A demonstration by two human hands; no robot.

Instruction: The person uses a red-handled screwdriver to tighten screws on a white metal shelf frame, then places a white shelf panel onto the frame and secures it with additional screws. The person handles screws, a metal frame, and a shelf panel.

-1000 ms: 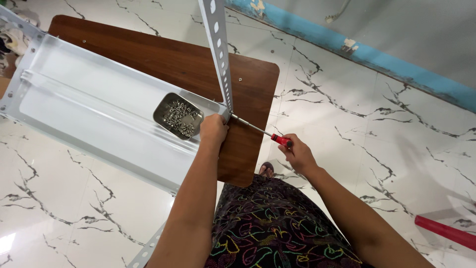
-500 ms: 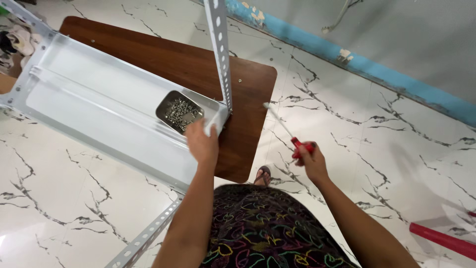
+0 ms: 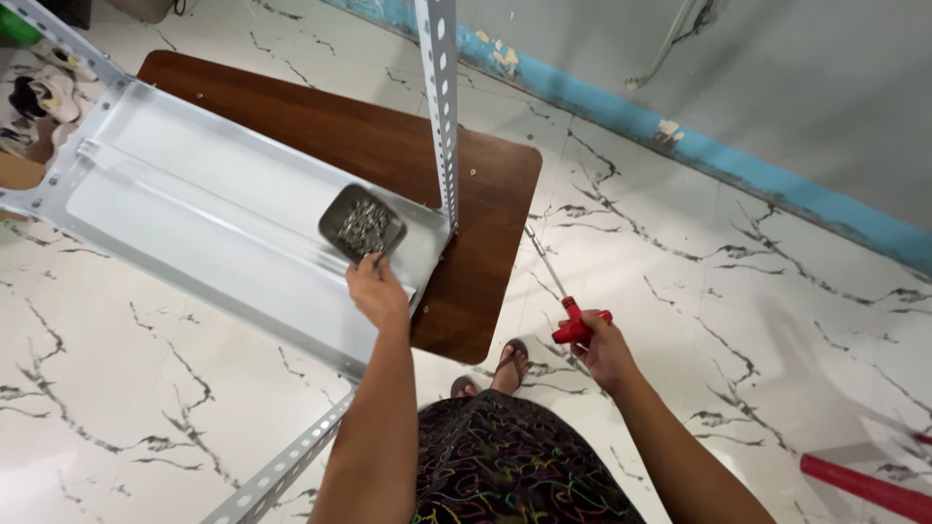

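White marble-patterned floor is carrying a grey metal shelf (image 3: 194,213), where the left hand (image 3: 377,291) is dipping loose fingers into the small screw tray (image 3: 362,224) while, beyond the shelf's corner, the right hand (image 3: 604,347) is gripping a red-handled screwdriver (image 3: 568,306), seemingly mid-fastening.

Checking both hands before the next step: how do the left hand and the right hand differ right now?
The left hand reaches forward over the metal shelf, fingers at the edge of the small tray of screws; the right hand hangs over the marble floor, away from the shelf. The left holds nothing visible; the right grips a red-handled screwdriver. Both are bare.
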